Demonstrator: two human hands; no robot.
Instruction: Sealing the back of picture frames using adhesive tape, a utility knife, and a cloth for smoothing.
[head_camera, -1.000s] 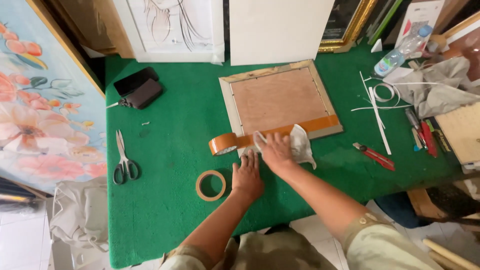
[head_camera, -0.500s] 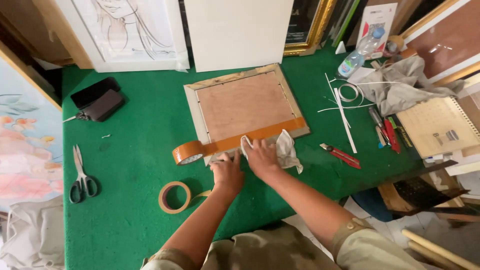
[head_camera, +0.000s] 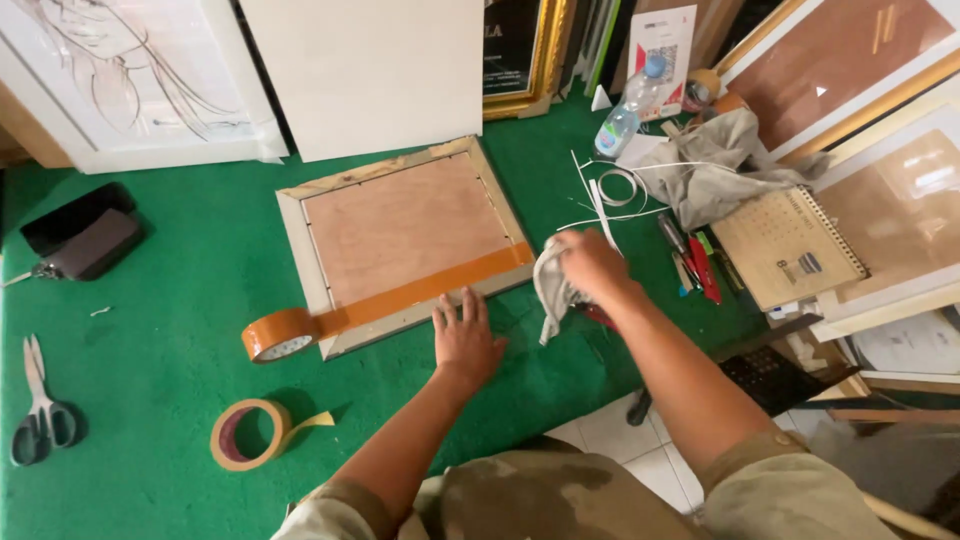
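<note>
At the lower right corner of the picture frame (head_camera: 405, 240), the right hand (head_camera: 592, 268) is closed around a bunched grey-white cloth (head_camera: 552, 290); the fingers pinch its upper part and the loose end hangs down toward 6 o'clock. The cloth sits just beside the right end of the orange-brown tape strip (head_camera: 425, 290), at the frame's corner.

The left hand (head_camera: 465, 342) lies flat at 8 o'clock from the right hand, palm down, fingers spread and extended toward 12 o'clock. Its fingertips press on the frame's lower rail, touching or just below the tape strip; nothing is gripped.

The frame lies back-side up on the green table cover (head_camera: 180, 300), showing a brown backing board inside a pale wooden border. The tape strip runs along the lower edge of the board and ends at the left in an orange-brown tape roll (head_camera: 280, 335), standing on edge just off the frame's lower left corner.

At 7 o'clock from that roll lies a second, paler tape roll (head_camera: 245, 435), flat, with a short free tail. Scissors (head_camera: 38, 410) lie near the table's left edge. A dark case (head_camera: 85, 240) rests at 10 o'clock from the frame. At 1 o'clock from the right hand lie pens (head_camera: 695, 265), a spiral-bound calendar (head_camera: 790, 245), a crumpled grey cloth (head_camera: 720, 165) and a plastic bottle (head_camera: 628, 110).
</note>
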